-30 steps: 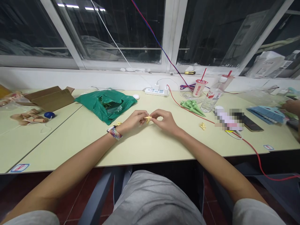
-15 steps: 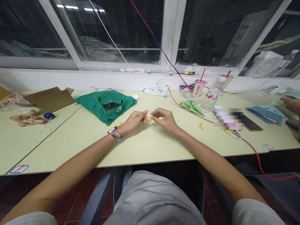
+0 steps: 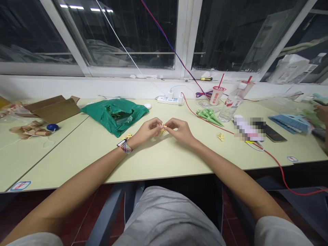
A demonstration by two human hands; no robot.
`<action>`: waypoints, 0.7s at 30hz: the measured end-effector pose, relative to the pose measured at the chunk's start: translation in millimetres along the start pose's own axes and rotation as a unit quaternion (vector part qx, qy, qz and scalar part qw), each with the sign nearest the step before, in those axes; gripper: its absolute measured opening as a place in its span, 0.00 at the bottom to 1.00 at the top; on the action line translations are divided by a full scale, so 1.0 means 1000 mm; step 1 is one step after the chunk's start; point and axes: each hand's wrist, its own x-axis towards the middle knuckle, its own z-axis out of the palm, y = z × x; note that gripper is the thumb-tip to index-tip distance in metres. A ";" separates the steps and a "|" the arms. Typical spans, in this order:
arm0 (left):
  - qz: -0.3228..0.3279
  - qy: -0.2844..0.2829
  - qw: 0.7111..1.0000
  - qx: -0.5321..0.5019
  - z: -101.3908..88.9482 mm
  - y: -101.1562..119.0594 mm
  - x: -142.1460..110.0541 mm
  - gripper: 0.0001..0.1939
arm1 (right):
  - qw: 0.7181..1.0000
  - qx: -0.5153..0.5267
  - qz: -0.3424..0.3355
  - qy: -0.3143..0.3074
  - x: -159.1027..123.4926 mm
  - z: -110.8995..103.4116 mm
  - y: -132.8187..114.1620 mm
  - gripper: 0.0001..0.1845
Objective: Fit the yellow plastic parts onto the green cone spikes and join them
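Observation:
My left hand (image 3: 149,130) and my right hand (image 3: 179,131) meet over the middle of the table, both closed in a pinch. Between their fingertips is a small yellow piece (image 3: 163,127), mostly covered by the fingers. Its exact kind is too small to make out. More small yellow pieces (image 3: 126,136) lie beside my left wrist, under a woven bracelet (image 3: 126,147). Another little pile of yellow pieces (image 3: 220,137) rests to the right of my right hand. Green cone-shaped spikes (image 3: 209,117) lie bunched behind that pile.
A torn green plastic bag (image 3: 102,118) lies left of my hands, near an open cardboard box (image 3: 55,111). A water bottle (image 3: 232,104), a cup with a straw (image 3: 217,95) and a red cable (image 3: 279,167) are on the right. Another person's hand (image 3: 321,112) shows at the right edge.
My left fingers have shifted and curled around the yellow piece, which shows less now. The right hand has barely moved. At the right edge, the other person's hand has shifted slightly.

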 end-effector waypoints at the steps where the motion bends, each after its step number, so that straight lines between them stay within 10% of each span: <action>1: 0.002 -0.001 1.000 -0.007 0.000 -0.001 0.000 0.17 | 1.000 -0.004 0.002 0.001 0.000 0.000 0.000 0.15; 9: -0.015 0.013 0.996 0.090 -0.003 -0.004 0.001 0.27 | 0.999 -0.025 0.004 -0.028 -0.002 0.000 -0.002 0.15; 21: -0.028 0.019 0.999 -0.036 -0.001 0.007 0.001 0.15 | 1.000 -0.016 0.015 -0.002 -0.001 -0.002 -0.001 0.16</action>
